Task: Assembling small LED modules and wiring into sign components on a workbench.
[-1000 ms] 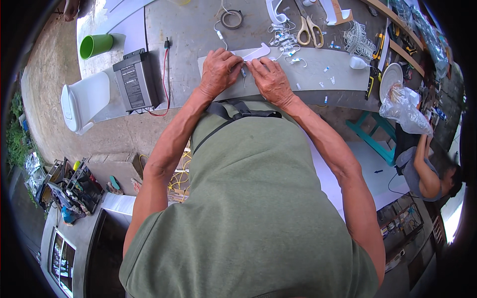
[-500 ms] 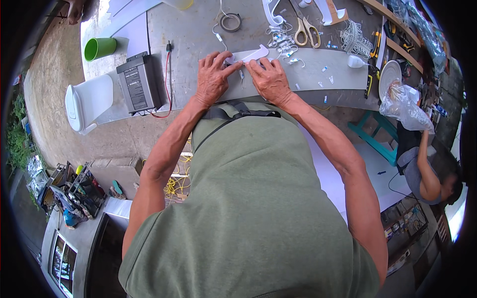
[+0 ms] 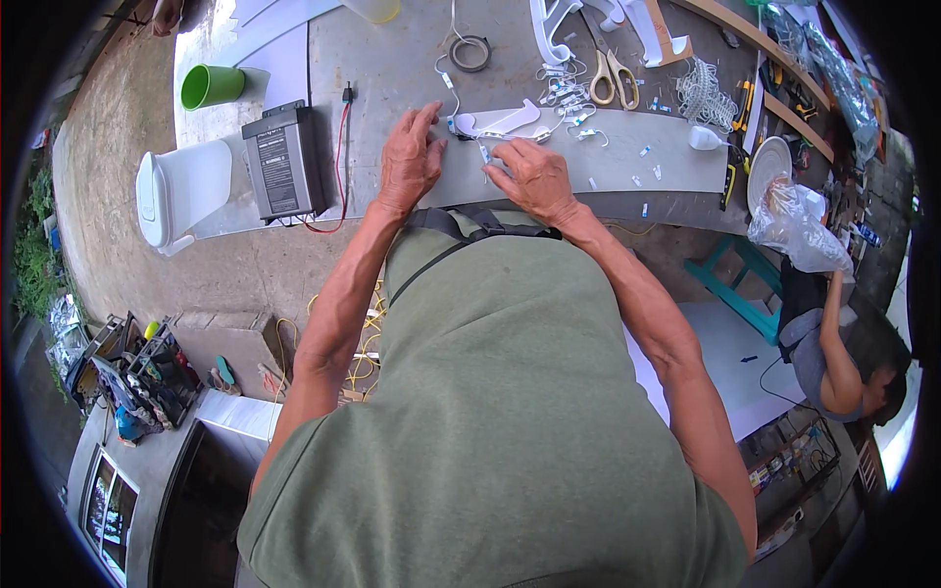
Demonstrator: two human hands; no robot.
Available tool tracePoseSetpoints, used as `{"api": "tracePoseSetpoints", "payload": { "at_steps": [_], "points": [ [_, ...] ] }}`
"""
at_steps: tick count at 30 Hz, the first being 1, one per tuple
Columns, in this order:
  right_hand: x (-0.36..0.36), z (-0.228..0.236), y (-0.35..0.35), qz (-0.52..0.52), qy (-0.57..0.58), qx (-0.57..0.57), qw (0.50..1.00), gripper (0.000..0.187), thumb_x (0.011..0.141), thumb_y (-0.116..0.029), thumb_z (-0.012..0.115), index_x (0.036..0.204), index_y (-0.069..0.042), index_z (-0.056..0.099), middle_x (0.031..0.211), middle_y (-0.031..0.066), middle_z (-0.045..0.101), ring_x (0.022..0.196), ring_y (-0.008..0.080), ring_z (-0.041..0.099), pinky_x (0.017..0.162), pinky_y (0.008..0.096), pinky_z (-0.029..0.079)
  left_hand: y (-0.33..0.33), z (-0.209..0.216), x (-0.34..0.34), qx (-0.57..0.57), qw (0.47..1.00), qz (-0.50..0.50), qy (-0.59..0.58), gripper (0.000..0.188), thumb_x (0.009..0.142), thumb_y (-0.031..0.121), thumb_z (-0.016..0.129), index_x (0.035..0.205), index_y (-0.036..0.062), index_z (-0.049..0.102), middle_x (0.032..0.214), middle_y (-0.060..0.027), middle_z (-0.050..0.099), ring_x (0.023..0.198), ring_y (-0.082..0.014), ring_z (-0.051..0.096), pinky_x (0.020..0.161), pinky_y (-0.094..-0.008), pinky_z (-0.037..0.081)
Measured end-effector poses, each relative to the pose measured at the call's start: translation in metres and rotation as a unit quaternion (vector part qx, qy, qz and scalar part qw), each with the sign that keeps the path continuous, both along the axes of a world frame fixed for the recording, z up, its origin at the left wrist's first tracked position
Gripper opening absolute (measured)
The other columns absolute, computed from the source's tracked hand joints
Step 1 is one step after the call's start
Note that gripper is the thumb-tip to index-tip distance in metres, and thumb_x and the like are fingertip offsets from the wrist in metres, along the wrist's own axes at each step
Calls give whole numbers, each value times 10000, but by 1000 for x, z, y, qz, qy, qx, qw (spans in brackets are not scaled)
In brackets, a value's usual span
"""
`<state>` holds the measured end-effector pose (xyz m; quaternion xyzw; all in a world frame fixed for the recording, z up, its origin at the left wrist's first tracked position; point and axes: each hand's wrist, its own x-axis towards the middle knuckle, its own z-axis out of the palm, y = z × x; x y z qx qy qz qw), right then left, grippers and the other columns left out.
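Observation:
A white curved plastic piece, like a channel letter [image 3: 505, 122], lies on a pale strip at the front of the worktable. White wire with small LED modules [image 3: 567, 95] runs round it and heaps up behind its right end. My left hand [image 3: 410, 162] rests left of the piece, thumb and fingers apart, holding nothing. My right hand [image 3: 537, 178] hovers just in front of the piece, its thumb and forefinger spread. A small LED module [image 3: 485, 154] sits between the hands, by the right fingertips, apparently not gripped.
Scissors [image 3: 614, 78], black tape [image 3: 470, 53] and a white bottle [image 3: 706, 138] lie beyond the hands. On the left stand a black power supply [image 3: 281, 162], a green cup [image 3: 212, 86] and a clear pitcher [image 3: 186, 196]. A person [image 3: 833, 343] holds a plastic bag at right.
Both hands have come off the white piece. My left hand has drawn away to the left, and my right hand has shifted slightly right and nearer me, its fingers opened.

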<state>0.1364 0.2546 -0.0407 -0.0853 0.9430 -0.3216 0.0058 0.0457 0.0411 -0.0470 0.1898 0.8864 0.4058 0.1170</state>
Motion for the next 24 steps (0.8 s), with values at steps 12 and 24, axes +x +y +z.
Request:
{"api": "tracePoseSetpoints", "payload": {
  "at_steps": [12,24],
  "points": [
    [-17,11,-7,-39,-22,30,999,133,864,-106,691,971,-43,644,899,107,602,833,289,680,697,420,560,13,-7,-15,-26,999,21,-43,229,798,111,788,1023,87,757,974,-91,680,810,-240,668,742,-363,534],
    [-65,-3,5,-36,-127,-174,976,170,880,-90,688,1024,-4,717,915,169,681,839,330,700,761,403,555,-1,8,6,-45,984,-111,128,206,773,52,766,976,85,753,1207,-77,649,1095,-294,612,937,-415,501]
  ]
}}
